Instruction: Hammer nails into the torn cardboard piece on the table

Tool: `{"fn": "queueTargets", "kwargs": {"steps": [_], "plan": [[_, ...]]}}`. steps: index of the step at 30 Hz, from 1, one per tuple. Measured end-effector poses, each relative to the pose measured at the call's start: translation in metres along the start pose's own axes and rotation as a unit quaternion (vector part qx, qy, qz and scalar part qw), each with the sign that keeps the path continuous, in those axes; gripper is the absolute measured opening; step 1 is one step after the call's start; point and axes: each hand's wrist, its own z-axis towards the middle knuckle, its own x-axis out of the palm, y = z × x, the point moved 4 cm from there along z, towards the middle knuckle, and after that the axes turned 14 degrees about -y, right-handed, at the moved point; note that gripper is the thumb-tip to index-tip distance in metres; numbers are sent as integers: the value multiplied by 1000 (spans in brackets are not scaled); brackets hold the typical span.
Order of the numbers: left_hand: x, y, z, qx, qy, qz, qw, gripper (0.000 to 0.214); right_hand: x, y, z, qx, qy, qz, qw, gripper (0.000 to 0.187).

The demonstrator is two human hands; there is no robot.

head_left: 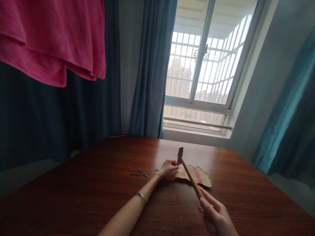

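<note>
My right hand (214,211) is wrapped round the wooden handle of a hammer (190,178), whose head is raised close to my left hand. Over the left part of a flat tan piece (188,173), my left hand (170,166) has its fingers drawn together in a pinch. Whatever is between those fingertips is too small and hidden to make out. The tan piece has many small holes or dots, a pink-red band and a notched, curved edge; its material is unclear. Left of my left wrist lie several thin metal rods (142,172).
A brown wooden table (98,190) carries everything. Behind it are a barred window (197,72) and blue curtains (150,72). Pink cloth (61,39) hangs at upper left. Another blue curtain (287,114) hangs at right.
</note>
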Motion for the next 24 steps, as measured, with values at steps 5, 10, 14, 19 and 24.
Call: {"fn": "queueTargets", "kwargs": {"steps": [5, 10, 14, 19, 24], "plan": [[0, 2, 1, 7, 0, 4, 1000, 17, 1, 5, -1, -4, -6, 3, 1000, 73], [-1, 1, 0, 6, 6, 0, 1000, 16, 1, 2, 0, -2, -10, -6, 1000, 72], [-1, -1, -1, 4, 12, -8, 1000, 15, -1, -1, 2, -5, -15, -9, 1000, 72], [0, 1, 0, 16, 12, -5, 1000, 14, -4, -8, 7, -19, -18, -8, 1000, 74], [2, 3, 0, 9, 9, -4, 1000, 16, -4, -7, 7, -43, -29, -6, 999, 72]]}}
